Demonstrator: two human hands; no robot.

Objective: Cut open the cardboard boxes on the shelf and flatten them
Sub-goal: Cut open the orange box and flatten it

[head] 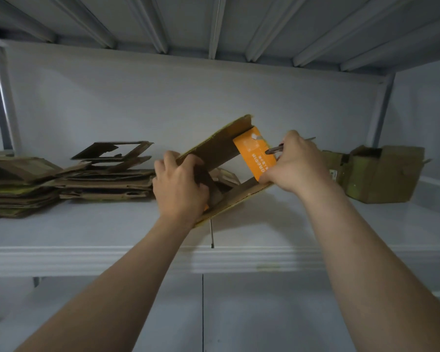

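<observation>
On middle of white shelf [239, 237] — open cardboard box [214, 151] tilting, held between both hands. Left hand [181, 185] gripping box's left end, fingers curling round edge. Right hand [294, 163] holding thin tool [274, 149], fingers wrapping round it, tip touching orange side [255, 158] of box. Pile of flat boxes [61, 184] lying on left. Brown box [381, 174] sitting on right — top flaps standing open.
</observation>
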